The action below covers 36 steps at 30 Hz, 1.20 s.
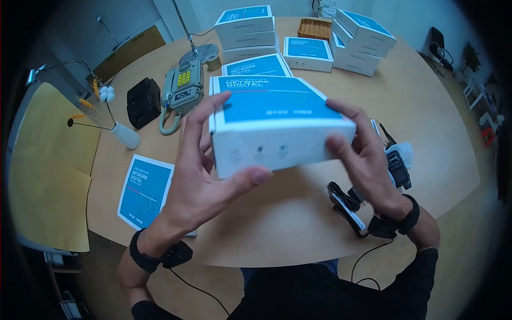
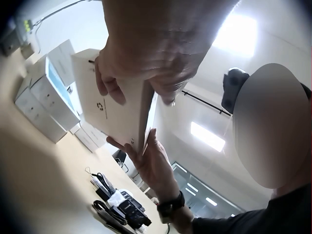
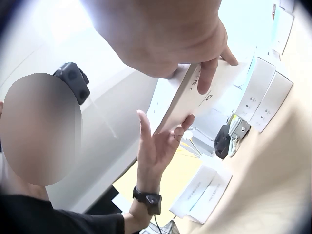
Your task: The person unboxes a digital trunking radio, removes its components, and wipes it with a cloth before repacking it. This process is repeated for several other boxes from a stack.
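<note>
Both hands hold a white cardboard box (image 1: 277,106) with a blue printed top reading NETWORK DIGITAL, raised above the table and tilted. At its left end, the left hand (image 1: 200,181) grips with the fingers on the side and edge, the thumb stretched along the lower front. The right hand (image 1: 367,160) pinches the right end, thumb on the front face and fingers over the top edge. From the left wrist, the box's white underside (image 2: 119,109) shows small printed marks. In the right wrist view, the left thumb stands away from the box.
Box stacks (image 1: 248,40) (image 1: 362,42) stand at the back, near a wicker basket (image 1: 314,29). On the left are a telephone (image 1: 183,88), black case (image 1: 144,103), vase (image 1: 126,135) and blue-topped box (image 1: 144,189). Black handheld device (image 1: 398,169) and bundled cable (image 1: 344,197) lie right.
</note>
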Each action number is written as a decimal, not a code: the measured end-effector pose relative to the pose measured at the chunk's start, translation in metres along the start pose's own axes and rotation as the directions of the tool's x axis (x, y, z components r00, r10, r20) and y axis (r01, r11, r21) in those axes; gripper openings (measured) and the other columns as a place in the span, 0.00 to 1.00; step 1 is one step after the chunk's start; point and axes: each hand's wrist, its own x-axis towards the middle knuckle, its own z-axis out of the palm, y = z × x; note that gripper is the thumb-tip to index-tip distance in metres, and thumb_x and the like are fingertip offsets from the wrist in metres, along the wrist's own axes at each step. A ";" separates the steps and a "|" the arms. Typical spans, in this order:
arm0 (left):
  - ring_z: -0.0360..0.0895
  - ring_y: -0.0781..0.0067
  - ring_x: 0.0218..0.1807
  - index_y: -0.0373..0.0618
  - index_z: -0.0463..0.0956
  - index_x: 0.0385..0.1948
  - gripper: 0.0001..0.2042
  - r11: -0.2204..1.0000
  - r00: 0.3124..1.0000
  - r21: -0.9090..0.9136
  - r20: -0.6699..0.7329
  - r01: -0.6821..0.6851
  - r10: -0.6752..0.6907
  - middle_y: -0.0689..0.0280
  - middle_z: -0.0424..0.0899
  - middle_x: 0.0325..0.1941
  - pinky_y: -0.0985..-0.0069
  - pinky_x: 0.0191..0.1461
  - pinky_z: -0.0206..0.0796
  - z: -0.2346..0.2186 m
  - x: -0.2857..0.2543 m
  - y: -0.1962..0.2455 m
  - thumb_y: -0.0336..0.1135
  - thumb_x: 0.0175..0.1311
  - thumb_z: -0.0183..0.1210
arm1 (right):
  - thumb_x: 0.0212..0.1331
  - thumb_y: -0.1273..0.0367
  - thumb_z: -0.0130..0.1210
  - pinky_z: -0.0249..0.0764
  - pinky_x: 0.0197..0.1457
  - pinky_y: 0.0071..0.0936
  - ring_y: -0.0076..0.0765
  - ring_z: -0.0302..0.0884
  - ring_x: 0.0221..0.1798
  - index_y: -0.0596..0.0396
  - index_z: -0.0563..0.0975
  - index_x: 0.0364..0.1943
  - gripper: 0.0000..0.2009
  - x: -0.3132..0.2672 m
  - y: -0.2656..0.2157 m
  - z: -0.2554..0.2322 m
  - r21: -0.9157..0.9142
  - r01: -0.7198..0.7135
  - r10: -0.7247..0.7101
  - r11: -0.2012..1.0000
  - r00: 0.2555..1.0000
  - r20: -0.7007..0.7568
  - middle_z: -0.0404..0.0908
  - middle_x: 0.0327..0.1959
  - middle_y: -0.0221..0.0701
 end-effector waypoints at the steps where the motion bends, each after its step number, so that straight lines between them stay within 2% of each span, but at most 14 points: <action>1: 0.74 0.56 0.68 0.43 0.56 0.73 0.39 1.000 1.000 -0.001 -0.004 0.007 -0.007 0.51 0.63 0.69 0.63 0.68 0.74 -0.002 0.007 0.001 0.41 0.66 0.70 | 0.70 0.54 0.60 0.83 0.60 0.35 0.41 0.80 0.60 0.62 0.64 0.70 0.33 0.006 -0.001 -0.003 0.111 -0.069 0.075 0.991 0.996 -0.043 0.76 0.60 0.47; 3: 0.83 0.68 0.55 0.47 0.53 0.75 0.38 0.972 0.993 0.216 -0.049 -0.091 0.104 0.52 0.74 0.63 0.75 0.52 0.82 -0.013 0.029 -0.001 0.44 0.70 0.65 | 0.70 0.53 0.60 0.85 0.56 0.33 0.38 0.83 0.54 0.63 0.67 0.68 0.32 0.038 -0.013 -0.013 0.106 -0.043 0.054 0.993 0.993 -0.104 0.80 0.55 0.45; 7: 0.86 0.67 0.49 0.49 0.53 0.75 0.34 0.924 0.969 0.331 -0.081 -0.194 0.232 0.54 0.76 0.62 0.77 0.47 0.83 -0.023 0.077 -0.021 0.40 0.72 0.63 | 0.70 0.53 0.61 0.83 0.55 0.28 0.34 0.83 0.52 0.61 0.71 0.67 0.30 0.101 -0.004 -0.015 0.028 0.167 -0.159 0.985 0.969 -0.187 0.82 0.52 0.42; 10: 0.74 0.52 0.69 0.44 0.56 0.72 0.34 0.977 0.964 0.080 -0.168 -0.197 0.208 0.50 0.65 0.69 0.64 0.69 0.74 -0.016 0.099 -0.063 0.31 0.68 0.65 | 0.70 0.54 0.61 0.78 0.53 0.23 0.26 0.79 0.50 0.54 0.72 0.68 0.28 0.140 0.035 -0.008 0.005 0.252 -0.249 0.968 0.960 -0.131 0.81 0.51 0.35; 13: 0.66 0.49 0.75 0.46 0.57 0.72 0.32 0.888 0.886 0.357 -0.251 -0.291 0.391 0.46 0.60 0.75 0.57 0.73 0.69 -0.005 0.108 -0.117 0.29 0.69 0.63 | 0.69 0.56 0.64 0.75 0.45 0.21 0.19 0.72 0.39 0.55 0.73 0.67 0.28 0.157 0.080 0.006 0.010 0.161 -0.158 0.987 0.979 -0.129 0.81 0.50 0.33; 16: 0.60 0.48 0.78 0.45 0.58 0.71 0.29 0.888 0.918 0.412 -0.235 -0.203 0.319 0.42 0.58 0.77 0.54 0.74 0.64 0.002 0.098 -0.151 0.31 0.71 0.60 | 0.69 0.57 0.63 0.76 0.48 0.25 0.22 0.73 0.38 0.59 0.74 0.66 0.28 0.150 0.102 0.019 -0.026 0.025 -0.028 0.999 0.991 -0.127 0.81 0.54 0.34; 18: 0.73 0.56 0.68 0.47 0.57 0.72 0.27 0.861 0.955 0.482 -0.296 0.162 -0.014 0.47 0.72 0.67 0.62 0.67 0.67 0.001 0.094 -0.173 0.40 0.76 0.56 | 0.69 0.56 0.62 0.75 0.51 0.26 0.24 0.75 0.42 0.61 0.74 0.65 0.28 0.155 0.117 0.022 0.015 0.049 -0.045 0.999 0.984 -0.173 0.81 0.55 0.35; 19: 0.73 0.56 0.68 0.47 0.57 0.72 0.27 0.862 0.952 0.476 -0.304 0.176 -0.026 0.47 0.72 0.67 0.62 0.67 0.67 0.002 0.092 -0.171 0.40 0.76 0.56 | 0.70 0.55 0.62 0.75 0.54 0.27 0.27 0.77 0.46 0.62 0.74 0.64 0.28 0.154 0.119 0.024 0.049 0.071 -0.059 0.996 0.974 -0.219 0.81 0.55 0.36; 21: 0.71 0.53 0.67 0.41 0.60 0.68 0.27 0.918 0.890 0.106 -0.308 0.382 -0.335 0.45 0.70 0.66 0.62 0.69 0.64 0.008 0.091 -0.156 0.49 0.77 0.53 | 0.71 0.52 0.59 0.73 0.61 0.29 0.32 0.76 0.56 0.65 0.71 0.66 0.31 0.162 0.116 0.021 0.107 -0.004 0.027 0.994 0.977 -0.211 0.80 0.58 0.38; 25: 0.76 0.60 0.55 0.38 0.60 0.69 0.32 0.894 0.754 -0.067 -0.511 0.443 -0.412 0.52 0.78 0.53 0.65 0.62 0.66 0.028 0.107 -0.163 0.58 0.78 0.44 | 0.72 0.49 0.54 0.67 0.69 0.34 0.38 0.70 0.65 0.59 0.61 0.74 0.36 0.164 0.111 0.030 0.122 -0.248 0.269 0.961 0.941 -0.207 0.72 0.67 0.41; 29: 0.73 0.61 0.55 0.36 0.65 0.68 0.33 0.786 0.676 -0.261 -0.406 0.560 -0.616 0.53 0.76 0.56 0.66 0.64 0.63 0.027 0.110 -0.155 0.59 0.78 0.40 | 0.77 0.50 0.43 0.53 0.77 0.42 0.41 0.62 0.72 0.53 0.60 0.76 0.32 0.162 0.107 0.042 0.313 -0.261 0.305 0.913 0.947 -0.100 0.68 0.71 0.41; 32: 0.73 0.61 0.56 0.35 0.67 0.66 0.32 0.808 0.690 -0.239 -0.426 0.539 -0.586 0.53 0.76 0.58 0.66 0.65 0.62 0.026 0.102 -0.148 0.57 0.79 0.38 | 0.78 0.50 0.39 0.56 0.76 0.40 0.39 0.63 0.70 0.54 0.62 0.75 0.30 0.155 0.104 0.044 0.298 -0.257 0.305 0.920 0.944 -0.129 0.69 0.70 0.40; 34: 0.73 0.61 0.57 0.35 0.66 0.67 0.32 0.823 0.698 -0.200 -0.448 0.532 -0.559 0.53 0.76 0.58 0.66 0.65 0.62 0.029 0.094 -0.145 0.57 0.79 0.37 | 0.78 0.45 0.38 0.36 0.84 0.40 0.41 0.41 0.83 0.54 0.52 0.80 0.37 0.155 0.099 0.044 0.297 -0.296 0.324 0.908 0.945 -0.048 0.53 0.81 0.38; 36: 0.73 0.61 0.57 0.36 0.65 0.67 0.31 0.835 0.703 -0.160 -0.469 0.527 -0.534 0.53 0.75 0.59 0.66 0.65 0.62 0.032 0.091 -0.145 0.57 0.80 0.37 | 0.78 0.44 0.37 0.36 0.84 0.40 0.41 0.40 0.83 0.54 0.52 0.80 0.37 0.156 0.092 0.046 0.292 -0.343 0.377 0.893 0.923 -0.071 0.52 0.81 0.38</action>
